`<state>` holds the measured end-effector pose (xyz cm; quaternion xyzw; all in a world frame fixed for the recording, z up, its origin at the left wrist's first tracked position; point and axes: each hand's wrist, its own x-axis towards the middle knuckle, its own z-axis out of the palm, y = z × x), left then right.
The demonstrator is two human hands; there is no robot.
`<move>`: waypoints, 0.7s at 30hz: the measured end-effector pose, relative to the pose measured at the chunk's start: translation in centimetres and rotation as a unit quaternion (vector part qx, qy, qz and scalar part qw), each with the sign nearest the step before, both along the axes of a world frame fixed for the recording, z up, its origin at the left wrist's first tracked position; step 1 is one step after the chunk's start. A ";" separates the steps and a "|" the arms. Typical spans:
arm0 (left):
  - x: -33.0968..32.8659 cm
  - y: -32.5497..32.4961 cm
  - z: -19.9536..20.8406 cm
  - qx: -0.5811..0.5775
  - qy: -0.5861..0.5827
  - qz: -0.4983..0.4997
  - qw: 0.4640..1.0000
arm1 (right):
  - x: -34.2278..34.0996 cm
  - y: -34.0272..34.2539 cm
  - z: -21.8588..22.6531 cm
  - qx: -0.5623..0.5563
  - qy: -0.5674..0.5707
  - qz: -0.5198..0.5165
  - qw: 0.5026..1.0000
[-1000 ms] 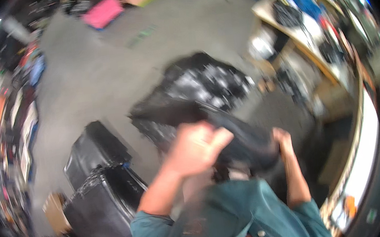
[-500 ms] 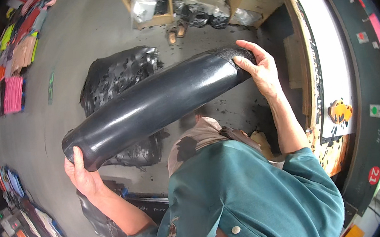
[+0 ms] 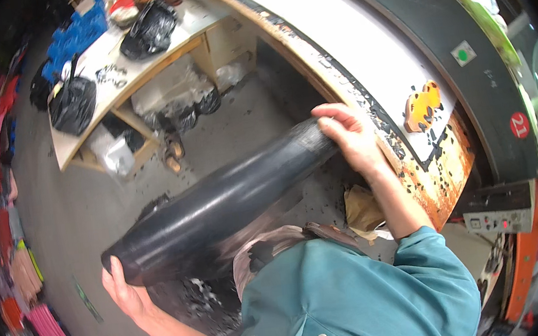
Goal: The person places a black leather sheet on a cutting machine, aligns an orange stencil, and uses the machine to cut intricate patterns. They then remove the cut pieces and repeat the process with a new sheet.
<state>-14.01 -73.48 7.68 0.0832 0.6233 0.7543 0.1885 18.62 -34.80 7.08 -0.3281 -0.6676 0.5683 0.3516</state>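
A long, glossy black sheet of leather-like material [image 3: 220, 199], bent over into a loose roll, is held up across the front of my body. My left hand [image 3: 129, 299] grips its lower left end, thumb on top and fingers underneath. At the upper right end, my right hand [image 3: 352, 136] pinches a rougher, dull corner between thumb and fingers. To the right of that hand, an orange-yellow shaped block [image 3: 421, 107] with dark spots lies on a white board [image 3: 332, 23]. Black perforated offcuts [image 3: 198, 306] lie on the floor, partly hidden beneath the roll.
A worktable [image 3: 189, 29] with black bags [image 3: 73, 104] stands ahead to the left, sandals [image 3: 172, 153] by its open shelves. On the right, a wooden bench edge [image 3: 437, 180] carries black scraps below a dark machine beam [image 3: 469, 75]. Stacked coloured sheets [image 3: 48, 329] line the far left.
My view has swung to the right, bringing more of the bench and worktable into sight. The black sheet has stayed in both hands and now hangs lower in view.
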 end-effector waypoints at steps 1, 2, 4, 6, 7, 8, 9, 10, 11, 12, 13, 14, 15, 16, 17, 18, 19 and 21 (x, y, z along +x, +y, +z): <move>-1.7 3.2 1.1 0.048 0.046 -0.021 0.998 | 0.9 0.8 2.4 0.057 0.001 -0.050 0.997; -3.2 6.9 2.4 0.097 0.138 -0.020 0.986 | 1.8 1.4 5.2 0.079 0.009 -0.141 0.987; -8.0 13.4 7.4 0.161 0.164 -0.115 0.966 | 5.3 4.2 13.4 0.262 0.043 -0.199 0.944; -12.1 19.7 12.0 0.291 0.070 -0.318 0.899 | 9.3 4.7 20.1 0.297 0.127 -0.226 0.919; -12.5 23.1 12.2 0.297 0.082 -0.298 0.903 | 10.6 4.7 20.8 0.308 0.196 -0.195 0.910; -12.3 26.3 11.6 0.251 0.096 -0.269 0.925 | 11.9 4.7 21.3 0.286 0.187 -0.169 0.924; -10.8 29.0 9.5 0.187 0.121 -0.307 0.925 | 12.5 4.9 19.9 0.246 0.204 -0.150 0.936; -9.3 31.5 7.2 0.094 0.132 -0.336 0.928 | 11.9 5.9 16.5 0.141 0.103 -0.308 0.935; -7.9 33.8 5.0 0.056 0.143 -0.365 0.918 | 11.5 5.2 12.2 0.080 0.040 -0.370 0.925; -6.8 35.9 2.8 0.015 0.224 -0.352 0.909 | 11.0 4.6 8.0 0.053 -0.072 -0.403 0.911; -5.3 38.7 0.7 0.090 0.230 -0.324 0.913 | 10.7 4.8 4.3 0.034 -0.070 -0.372 0.925; -5.4 40.7 -0.5 0.053 0.222 -0.347 0.910 | 10.5 4.0 0.8 0.020 0.012 -0.416 0.909; -5.5 43.0 -1.2 0.044 0.248 -0.370 0.894 | 10.6 4.2 -1.5 -0.002 0.078 -0.425 0.902; -5.5 45.2 -1.7 0.008 0.252 -0.387 0.887 | 10.4 4.3 -3.4 -0.024 0.136 -0.440 0.887; -5.3 47.4 -2.3 -0.003 0.270 -0.406 0.873 | 10.5 4.8 -4.7 -0.031 0.190 -0.392 0.900; -5.0 49.2 -2.9 -0.015 0.287 -0.424 0.859 | 10.7 4.7 -5.5 -0.043 0.188 -0.403 0.895; -4.5 50.6 -3.7 -0.060 0.311 -0.438 0.841 | 10.7 4.9 -6.2 -0.111 0.126 -0.468 0.867; -3.7 52.3 -5.4 -0.056 0.331 -0.446 0.830 | 10.1 5.2 -7.5 -0.182 -0.008 -0.502 0.846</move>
